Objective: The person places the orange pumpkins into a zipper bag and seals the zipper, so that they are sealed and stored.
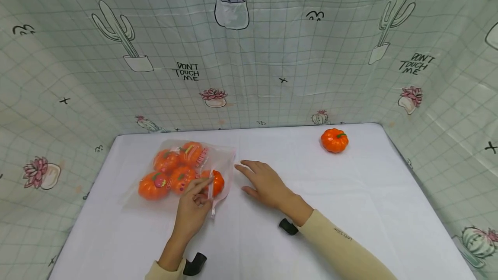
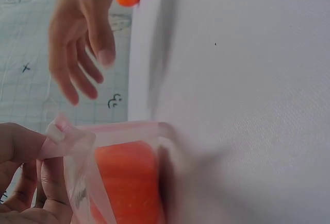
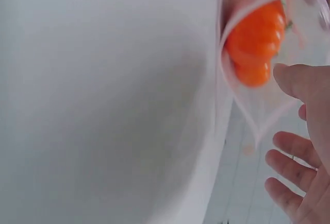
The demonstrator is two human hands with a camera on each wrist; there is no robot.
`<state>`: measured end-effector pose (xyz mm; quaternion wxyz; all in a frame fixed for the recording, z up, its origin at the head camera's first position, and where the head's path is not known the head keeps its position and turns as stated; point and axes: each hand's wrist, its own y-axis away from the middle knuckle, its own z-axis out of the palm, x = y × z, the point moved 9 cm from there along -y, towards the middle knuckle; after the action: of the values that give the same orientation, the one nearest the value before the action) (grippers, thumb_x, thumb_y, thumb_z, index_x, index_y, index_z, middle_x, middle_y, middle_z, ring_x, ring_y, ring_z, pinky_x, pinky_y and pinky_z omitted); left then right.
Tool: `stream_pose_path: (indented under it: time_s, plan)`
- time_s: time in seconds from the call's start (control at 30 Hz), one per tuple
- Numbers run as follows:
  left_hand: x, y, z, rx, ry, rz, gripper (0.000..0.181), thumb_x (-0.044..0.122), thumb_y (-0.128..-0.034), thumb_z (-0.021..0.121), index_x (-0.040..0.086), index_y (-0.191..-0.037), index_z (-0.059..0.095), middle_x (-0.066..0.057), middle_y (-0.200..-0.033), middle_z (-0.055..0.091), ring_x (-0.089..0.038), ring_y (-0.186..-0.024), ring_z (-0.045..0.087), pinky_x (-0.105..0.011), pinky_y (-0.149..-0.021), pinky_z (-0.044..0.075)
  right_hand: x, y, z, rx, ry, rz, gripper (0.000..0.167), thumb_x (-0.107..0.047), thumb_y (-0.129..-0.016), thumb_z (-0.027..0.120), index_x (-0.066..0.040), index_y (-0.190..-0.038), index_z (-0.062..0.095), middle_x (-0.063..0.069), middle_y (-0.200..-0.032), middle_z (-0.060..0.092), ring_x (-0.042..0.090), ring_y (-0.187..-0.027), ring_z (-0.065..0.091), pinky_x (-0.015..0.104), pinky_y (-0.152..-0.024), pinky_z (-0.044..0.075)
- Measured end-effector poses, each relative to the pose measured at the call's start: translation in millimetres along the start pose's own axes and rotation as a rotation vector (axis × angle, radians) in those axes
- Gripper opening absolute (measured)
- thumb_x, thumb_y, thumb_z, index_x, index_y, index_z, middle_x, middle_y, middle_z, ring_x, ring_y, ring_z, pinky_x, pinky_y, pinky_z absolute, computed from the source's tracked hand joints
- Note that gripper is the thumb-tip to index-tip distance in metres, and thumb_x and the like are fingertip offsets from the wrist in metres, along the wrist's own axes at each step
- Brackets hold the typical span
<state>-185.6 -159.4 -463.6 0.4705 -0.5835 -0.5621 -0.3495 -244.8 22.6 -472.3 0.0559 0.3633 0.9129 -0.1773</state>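
A translucent pinkish bag [image 1: 229,159] lies on the left of the table with several orange pumpkins [image 1: 153,186] inside. My left hand [image 1: 193,211] pinches the bag's edge near its mouth, thumb against fingers, as the left wrist view shows at the slider [image 2: 55,131]. One pumpkin [image 3: 256,36] sits just inside the raised mouth. Just right of the bag, my right hand [image 1: 265,185] hovers with fingers spread and nothing in them; its thumb is beside the opening in the right wrist view. Another pumpkin [image 1: 334,140] rests at the table's back right.
A white cloth covers the table [image 1: 330,237]. A patterned curtain [image 1: 256,55] hangs behind and at both sides. Black wrist devices [image 1: 196,264] show at both sleeves.
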Motion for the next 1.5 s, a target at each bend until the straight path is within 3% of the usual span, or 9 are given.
stream_pose_path:
  time_s: [0.3, 0.8, 1.1, 1.33, 1.5]
  plan:
    - [-3.1, 1.5, -0.2, 0.002, 0.003, -0.035, 0.053, -0.022, -0.0859, 0.066, -0.003, -0.135, 0.07, -0.014, -0.127, 0.063, -0.023, -0.097, 0.054, -0.011, -0.076, 0.052, 52.1, 27.7, -29.3, 0.085, -0.044, 0.125, 0.068, -0.018, -0.089, 0.086, -0.007, -0.148, 0.055, 0.016, -0.146, 0.058, 0.037, -0.132, 0.058, 0.055, -0.11, 0.048]
    - [-3.9, 2.7, 1.3, 0.001, 0.014, -0.01, 0.053, -0.023, -0.0846, 0.064, -0.004, -0.134, 0.07, -0.014, -0.127, 0.063, -0.021, -0.096, 0.054, -0.012, -0.076, 0.051, 142.7, 76.6, -63.3, 0.129, -0.019, 0.362, 0.072, -0.01, -0.086, 0.087, 0.0, -0.149, 0.054, 0.024, -0.146, 0.055, 0.045, -0.131, 0.055, 0.061, -0.113, 0.043]
    - [-4.5, 3.8, -0.2, 0.009, 0.02, -0.018, 0.053, -0.023, -0.0851, 0.064, -0.003, -0.134, 0.07, -0.014, -0.125, 0.063, -0.021, -0.096, 0.054, -0.012, -0.074, 0.051, 167.0, 96.1, -82.1, 0.205, 0.031, 0.373, 0.07, -0.004, -0.082, 0.087, 0.004, -0.144, 0.056, 0.028, -0.14, 0.057, 0.048, -0.126, 0.057, 0.065, -0.108, 0.044]
    - [-6.5, 3.7, -0.1, 0.01, 0.023, -0.036, 0.053, -0.022, -0.0858, 0.064, -0.002, -0.134, 0.07, -0.014, -0.124, 0.062, -0.022, -0.097, 0.054, -0.012, -0.076, 0.052, 179.8, 106.6, -96.6, 0.273, 0.064, 0.387, 0.065, -0.002, -0.08, 0.088, 0.007, -0.138, 0.059, 0.029, -0.134, 0.058, 0.049, -0.12, 0.057, 0.068, -0.095, 0.047]
    - [-7.7, 3.8, 0.0, 0.007, 0.018, -0.051, 0.053, -0.022, -0.0861, 0.065, -0.002, -0.135, 0.07, -0.014, -0.125, 0.062, -0.023, -0.098, 0.054, -0.012, -0.076, 0.052, 191.6, 112.6, -107.8, 0.311, 0.073, 0.443, 0.063, 0.0, -0.08, 0.086, 0.009, -0.135, 0.057, 0.034, -0.136, 0.054, 0.055, -0.119, 0.053, 0.07, -0.102, 0.045]
